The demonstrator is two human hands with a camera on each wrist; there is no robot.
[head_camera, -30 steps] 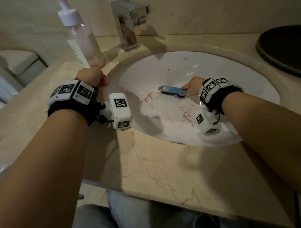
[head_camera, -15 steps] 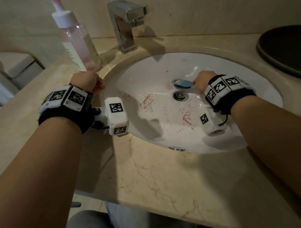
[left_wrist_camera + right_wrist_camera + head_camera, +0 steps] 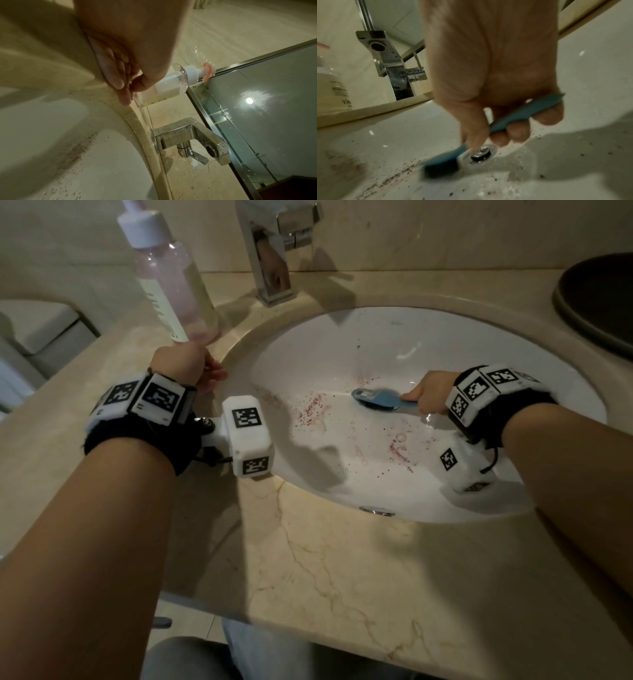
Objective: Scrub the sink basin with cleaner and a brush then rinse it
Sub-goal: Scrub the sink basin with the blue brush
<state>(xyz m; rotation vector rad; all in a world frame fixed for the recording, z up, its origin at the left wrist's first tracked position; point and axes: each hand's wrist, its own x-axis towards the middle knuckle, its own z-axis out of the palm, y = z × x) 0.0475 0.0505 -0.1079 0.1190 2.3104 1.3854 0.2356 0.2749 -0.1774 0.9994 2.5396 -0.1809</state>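
Note:
The white sink basin (image 3: 445,344) carries reddish-brown specks (image 3: 311,405) across its floor. My right hand (image 3: 424,395) grips the handle of a blue scrub brush (image 3: 376,398), whose bristled head lies on the basin floor. In the right wrist view the fingers of this hand (image 3: 496,128) curl round the brush handle (image 3: 522,115), and the brush head (image 3: 441,166) sits just left of the metal drain (image 3: 479,154). My left hand (image 3: 185,364) holds the base of a clear pump bottle of cleaner (image 3: 168,278), tilted on the counter left of the basin. The left wrist view shows that hand (image 3: 130,89) pinching the bottle (image 3: 164,89).
A chrome faucet (image 3: 274,251) stands behind the basin, with its spout (image 3: 188,135) over the rim. The beige marble counter (image 3: 325,577) surrounds the sink. A dark round object (image 3: 599,302) sits at the far right, and a mirror (image 3: 265,108) lines the wall.
My right hand swept the brush from behind the drain forward and left, so it now covers the drain in the head view. My left hand kept its hold on the bottle.

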